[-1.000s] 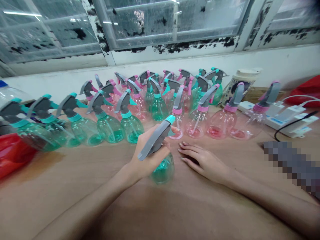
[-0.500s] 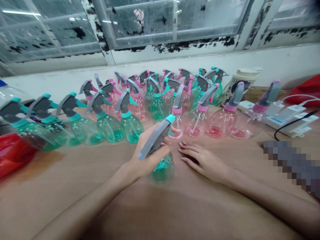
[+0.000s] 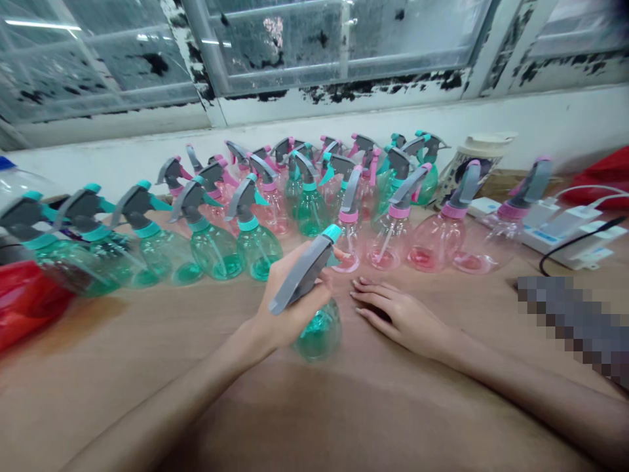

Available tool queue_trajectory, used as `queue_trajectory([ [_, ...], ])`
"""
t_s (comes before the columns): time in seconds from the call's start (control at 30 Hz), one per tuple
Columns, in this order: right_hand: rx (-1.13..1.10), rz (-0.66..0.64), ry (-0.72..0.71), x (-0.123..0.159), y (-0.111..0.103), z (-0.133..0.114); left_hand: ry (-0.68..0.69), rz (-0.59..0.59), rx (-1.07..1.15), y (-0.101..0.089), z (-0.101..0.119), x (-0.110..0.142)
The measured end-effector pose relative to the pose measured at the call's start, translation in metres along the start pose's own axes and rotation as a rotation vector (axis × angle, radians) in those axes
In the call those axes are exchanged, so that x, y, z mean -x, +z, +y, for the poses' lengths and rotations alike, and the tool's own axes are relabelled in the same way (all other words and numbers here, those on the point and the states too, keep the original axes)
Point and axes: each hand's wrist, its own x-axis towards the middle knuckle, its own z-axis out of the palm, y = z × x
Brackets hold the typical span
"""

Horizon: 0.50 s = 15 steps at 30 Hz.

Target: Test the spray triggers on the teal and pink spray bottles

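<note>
My left hand (image 3: 287,301) is wrapped round the neck of a green spray bottle (image 3: 319,333) with a grey and turquoise trigger head. The bottle stands on the table and its trigger is partly hidden by my fingers. My right hand (image 3: 400,314) lies on the table just right of it, fingers stretched out and holding nothing. Behind my left hand, to the left, runs a row of green spray bottles (image 3: 260,249). A row of pink spray bottles (image 3: 435,244) stands beyond my right hand.
More pink and green spray bottles (image 3: 312,210) crowd together at the back. At right are a patterned cup (image 3: 469,167), a white power strip (image 3: 570,236) with cables and a red bag (image 3: 602,180). Another red bag (image 3: 32,305) lies at the left edge. A blurred-out patch covers the right side.
The trigger under my left fingers seems pulled in slightly, and the spray head has shifted a touch left. My right hand and the other bottles have stayed put.
</note>
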Motion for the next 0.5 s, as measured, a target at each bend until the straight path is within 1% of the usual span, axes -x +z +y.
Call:
queue_trajectory([
  [0.1,0.008,-0.004,-0.004,0.0002,0.0001,0.0002,-0.076,0.017,0.023,0.0014,0.005,0.0007],
  [0.17,0.015,-0.004,-0.004,0.0004,0.0002,0.0002,-0.103,0.019,0.026,0.0018,0.0069,0.001],
  [0.5,0.027,-0.01,-0.004,-0.0004,-0.0005,-0.0001,-0.065,-0.008,0.104,0.0016,0.0019,-0.0001],
])
